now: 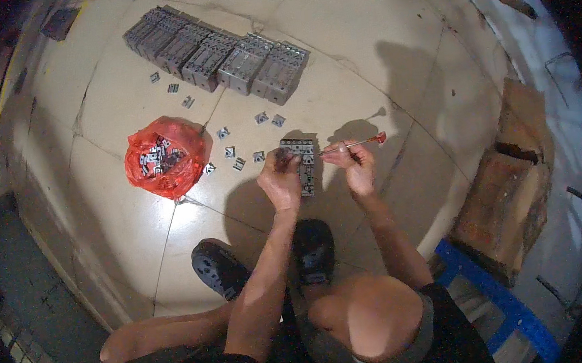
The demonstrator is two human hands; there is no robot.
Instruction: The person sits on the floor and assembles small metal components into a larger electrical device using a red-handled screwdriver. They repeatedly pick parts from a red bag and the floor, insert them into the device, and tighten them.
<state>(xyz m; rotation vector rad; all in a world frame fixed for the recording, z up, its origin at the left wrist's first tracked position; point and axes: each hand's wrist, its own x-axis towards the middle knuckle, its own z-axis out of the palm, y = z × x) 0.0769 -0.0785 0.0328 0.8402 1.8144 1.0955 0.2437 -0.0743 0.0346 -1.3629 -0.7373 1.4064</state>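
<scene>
My left hand (280, 182) is closed around the left side of a grey rectangular metal block (307, 187) with rows of holes and recesses on its upper face. My right hand (355, 165) pinches a thin metal rod tool with a red end (369, 140). The red end points right, and its other end lies by the block's right edge; whether it touches is too small to tell. Left of the block, several small grey metal pieces (229, 152) are scattered on the floor. More such pieces lie in an open red plastic bag (141, 141).
A row of similar grey blocks (233, 74) stands at the back on the tiled floor (356, 49). Brown cardboard (489, 215) and a blue frame (476, 273) are at the right. My dark clogs (313, 257) rest below the held block. A dark panel (35, 287) stands left.
</scene>
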